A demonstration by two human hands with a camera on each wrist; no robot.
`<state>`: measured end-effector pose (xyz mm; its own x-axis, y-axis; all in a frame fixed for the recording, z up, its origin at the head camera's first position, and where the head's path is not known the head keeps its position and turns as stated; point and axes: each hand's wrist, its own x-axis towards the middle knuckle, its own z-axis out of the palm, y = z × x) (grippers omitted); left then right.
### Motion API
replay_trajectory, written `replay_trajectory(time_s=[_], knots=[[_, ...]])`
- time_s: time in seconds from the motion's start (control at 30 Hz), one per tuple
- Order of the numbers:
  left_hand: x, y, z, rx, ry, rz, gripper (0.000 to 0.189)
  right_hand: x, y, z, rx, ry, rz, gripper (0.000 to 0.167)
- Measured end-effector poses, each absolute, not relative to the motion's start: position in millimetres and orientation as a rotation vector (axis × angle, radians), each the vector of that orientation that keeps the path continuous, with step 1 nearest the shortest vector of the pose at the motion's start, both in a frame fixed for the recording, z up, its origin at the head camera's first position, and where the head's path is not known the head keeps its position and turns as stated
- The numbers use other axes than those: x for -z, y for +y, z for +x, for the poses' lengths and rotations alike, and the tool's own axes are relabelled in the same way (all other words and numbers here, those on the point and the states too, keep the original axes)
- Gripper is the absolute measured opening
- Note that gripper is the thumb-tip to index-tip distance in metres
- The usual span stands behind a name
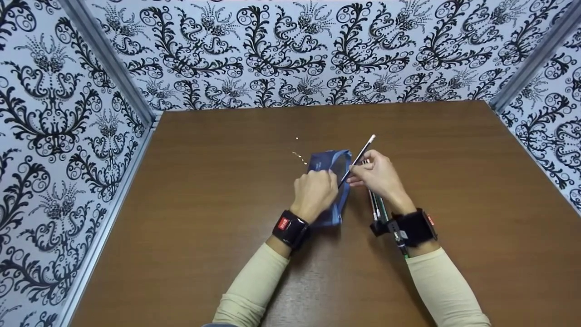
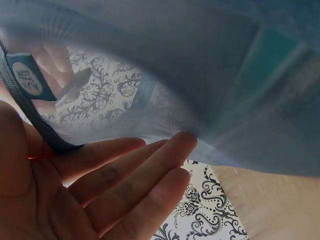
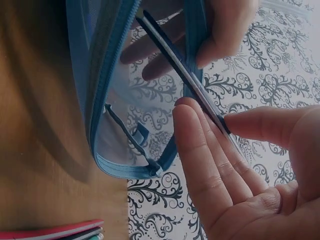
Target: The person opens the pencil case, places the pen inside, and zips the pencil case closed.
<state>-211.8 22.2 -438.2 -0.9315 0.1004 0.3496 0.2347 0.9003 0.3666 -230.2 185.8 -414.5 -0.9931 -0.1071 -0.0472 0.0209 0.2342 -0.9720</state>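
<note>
My left hand (image 1: pixel 315 190) grips the edge of a blue mesh zippered pencil case (image 1: pixel 321 160), thumb on one side and fingers on the other. In the right wrist view its zipper mouth (image 3: pixel 112 65) gapes open. Between thumb and fingers, my right hand (image 1: pixel 380 175) pinches a dark pencil with white markings (image 1: pixel 365 149). The pencil slants, its white end up and its lower end inside the case's mouth. A green strip (image 2: pixel 270 55) shows through the fabric in the left wrist view.
Several more pencils (image 1: pixel 376 204) lie on the brown table (image 1: pixel 218 181) below the right hand and wrist. Small bright specks (image 1: pixel 299 157) show left of the case. Patterned walls (image 1: pixel 281 41) with metal edging enclose the table's back and sides.
</note>
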Motion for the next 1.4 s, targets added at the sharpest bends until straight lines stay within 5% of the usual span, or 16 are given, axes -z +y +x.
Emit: replay_trajectory(time_s=[1.4], knots=[[439,21,-211,0.584,-2.747,-0.274,0.045,423,172,-226,1.56,2.39,-0.107,0.023]])
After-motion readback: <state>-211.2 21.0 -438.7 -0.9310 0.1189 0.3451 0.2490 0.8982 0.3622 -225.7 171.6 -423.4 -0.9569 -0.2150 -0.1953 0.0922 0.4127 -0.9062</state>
